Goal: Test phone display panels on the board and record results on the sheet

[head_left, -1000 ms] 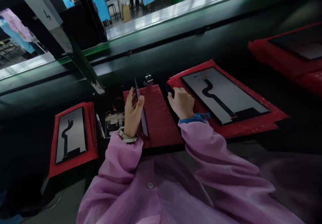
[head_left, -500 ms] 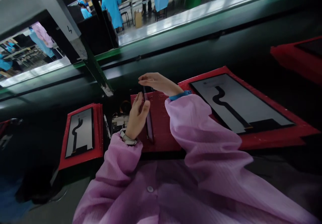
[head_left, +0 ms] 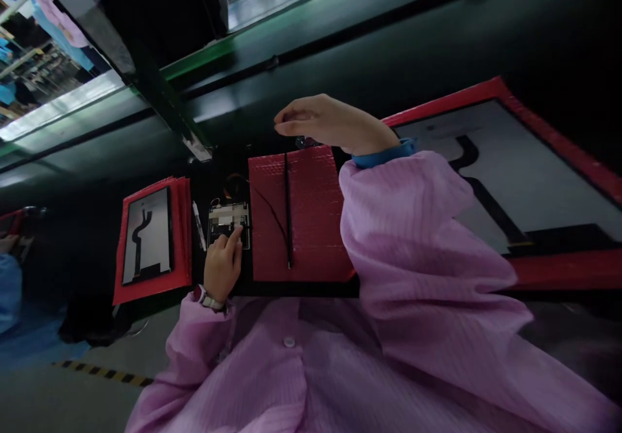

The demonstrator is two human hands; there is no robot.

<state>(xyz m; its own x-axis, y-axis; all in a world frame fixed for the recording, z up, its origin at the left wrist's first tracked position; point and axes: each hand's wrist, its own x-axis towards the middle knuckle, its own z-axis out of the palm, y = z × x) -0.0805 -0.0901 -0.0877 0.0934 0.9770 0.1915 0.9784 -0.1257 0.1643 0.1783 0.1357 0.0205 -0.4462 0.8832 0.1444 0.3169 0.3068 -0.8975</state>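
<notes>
My left hand [head_left: 222, 268] lies at the near edge of a small exposed device with a circuit board [head_left: 228, 214]. Its index finger stretches over the board while the other fingers bend; I cannot tell whether it touches. Over the far end of a red bubble-wrap pad [head_left: 315, 219] hovers my right hand [head_left: 325, 123], its fingers loosely curved and thumb apart, with nothing visible in them. A thin dark panel [head_left: 287, 212], seen edge-on, runs along that pad below the right fingertips. A thin dark cable curves from the board's side toward the panel.
A white pen [head_left: 199, 225] lies left of the board. Beyond it, red pads carry a screen panel [head_left: 148, 235] with a black ribbon cable. A larger similar panel [head_left: 544, 174] lies on red wrap at right. A green metal post [head_left: 170, 112] rises behind the bench.
My left hand has left the thin panel and moved left to the circuit board. The panel now appears more edge-on. My right hand stays above the pad's far end.
</notes>
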